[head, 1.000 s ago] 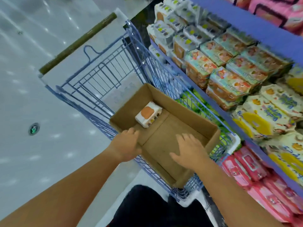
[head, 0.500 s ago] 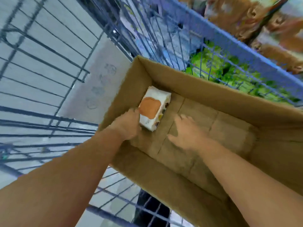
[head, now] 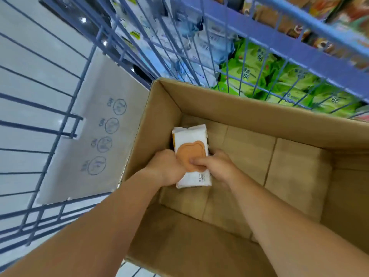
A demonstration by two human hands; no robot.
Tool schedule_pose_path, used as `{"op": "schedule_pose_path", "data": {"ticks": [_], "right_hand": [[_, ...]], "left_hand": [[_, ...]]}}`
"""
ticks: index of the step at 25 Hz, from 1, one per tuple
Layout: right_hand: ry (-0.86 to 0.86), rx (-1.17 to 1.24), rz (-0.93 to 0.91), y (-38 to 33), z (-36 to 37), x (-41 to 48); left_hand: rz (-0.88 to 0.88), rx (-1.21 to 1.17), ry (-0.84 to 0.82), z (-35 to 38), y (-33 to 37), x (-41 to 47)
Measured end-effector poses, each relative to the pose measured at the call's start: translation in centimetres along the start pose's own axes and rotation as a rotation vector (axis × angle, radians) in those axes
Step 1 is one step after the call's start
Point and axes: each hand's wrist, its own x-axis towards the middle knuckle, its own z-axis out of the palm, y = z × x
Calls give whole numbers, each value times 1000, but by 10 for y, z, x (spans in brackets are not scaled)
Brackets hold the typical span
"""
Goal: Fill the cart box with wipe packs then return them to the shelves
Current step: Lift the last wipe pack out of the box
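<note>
Whereas both hovered open over the box [head: 259, 116] a second ago, left grip [head: 165, 168] and right grip [head: 218, 166] now clamp the lone wipe pack [head: 189, 135] mid-frame, likely to reshelve it.

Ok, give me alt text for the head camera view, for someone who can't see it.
The left hand and right hand hold a white wipe pack with an orange lid, by the left wall of a cardboard box in a blue wire cart. Green packs show through the cart's far side.
</note>
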Motion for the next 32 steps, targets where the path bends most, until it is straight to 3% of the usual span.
{"op": "schedule_pose_path", "data": {"ticks": [4,9,15,22,25,29,32], "right_hand": [[18,102,-63,-7,-10,-11],[64,114,-243,-32,-33,-57],[105,127,-413,-73,-53,-170],[147,241,-591,-125,-83,-306],[169,234,-679,-141,-105,-358],[94,183,-821,-150,-135,-434],[78,63,-901,-146,-170,-491]], "left_hand": [[50,-170,19,1,-4,-8],[173,-199,221,-19,20,-54],[338,-99,458,-66,53,-153],[546,-155,696,-133,112,-274],[616,-324,637,-155,135,-315],[698,-857,198,-171,166,-378],[773,-933,198,-154,195,-428]]}}
